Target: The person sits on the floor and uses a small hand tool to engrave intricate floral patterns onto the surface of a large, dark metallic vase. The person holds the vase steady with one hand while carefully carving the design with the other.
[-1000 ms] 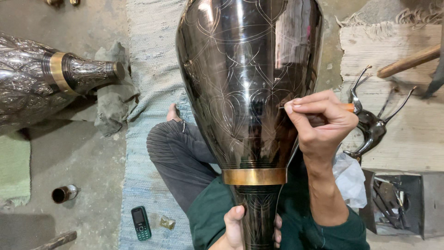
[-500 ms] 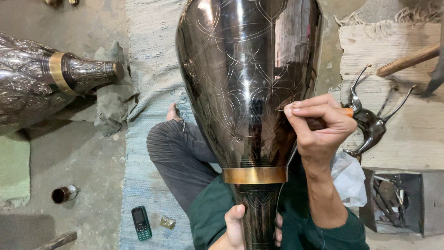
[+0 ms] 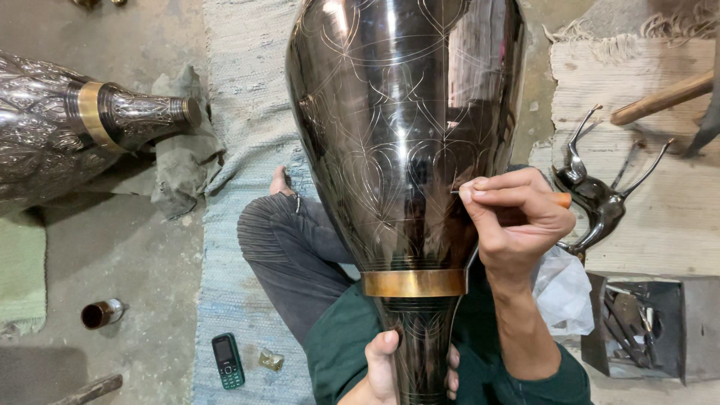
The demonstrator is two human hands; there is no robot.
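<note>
— Dark polished metal is what the tall vase (image 3: 405, 142) is made of; it is seen lying along the lap of the seated person, its body spread toward the top of the view and its narrow neck toward the bottom. Fine engraved lines of leaf and arch shapes are seen all over it, and a brass band (image 3: 413, 283) is set where body meets neck.

— How is it held?

— The neck is gripped from below by the left hand (image 3: 382, 371), fingers wrapped closed round it. The right hand (image 3: 517, 217) is pressed against the vase's right flank, its fingers pinched tight on a thin engraving tool (image 3: 561, 199) with an orange handle; the metal tip is laid on the surface.

— And what is seen around it?

— A green sleeve and grey trousers are seen beneath the vase, on a pale woven mat (image 3: 247, 112). A small mobile phone (image 3: 227, 361) is laid on the mat near the left knee, with a small brass piece just beside it. A second, richly engraved vase (image 3: 67, 135) is rested on a grey cloth at the left, and a little metal cup (image 3: 101, 313) lies on the floor below it. A dark metal deer figure (image 3: 596, 199) is placed on a wooden board to the right, and a box of tools (image 3: 637, 330) nearer the bottom.
</note>
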